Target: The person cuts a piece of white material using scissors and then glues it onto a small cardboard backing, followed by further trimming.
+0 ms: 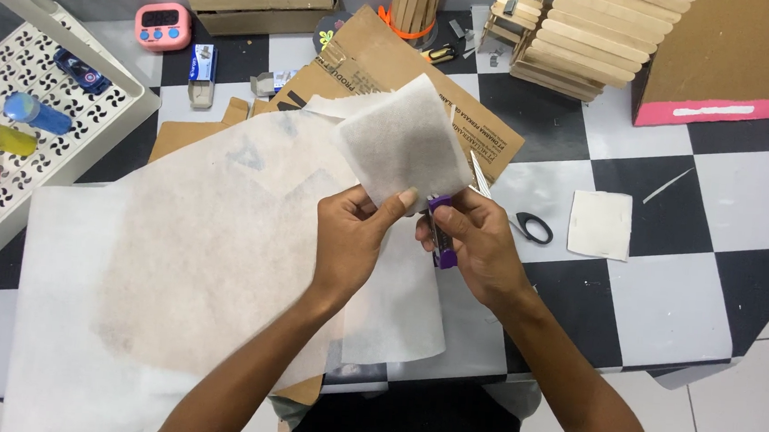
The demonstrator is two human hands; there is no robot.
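Left hand: the left hand (358, 232) pinches the lower edge of a white fabric square (405, 143) between thumb and fingers, holding it up off the table.
Right hand: the right hand (473, 240) is closed around a purple utility knife (443, 238), whose blade points toward 1 o'clock, next to the square's right edge.
Fabric square: lifted, tilted, at 12 o'clock from both hands, its lower corner between them.
Large sheet: a wide white tissue sheet (154, 290) spreads over the table at 8 o'clock from the hands, under the left forearm.
Cardboard: a flat brown cardboard piece (386, 63) lies behind the square, at 12 o'clock.
Scissors: black-handled scissors (528, 226) lie just beside the right hand at 3 o'clock.
Small piece: a white cut square (600, 224) rests further out at 3 o'clock.
Timer: a pink timer (163, 26) sits at 10 o'clock, well apart.
Tray: a white perforated tray (66, 131) holding small bottles stands at 9 o'clock.
Table: a black-and-white checkered table (667, 299) bears it all.
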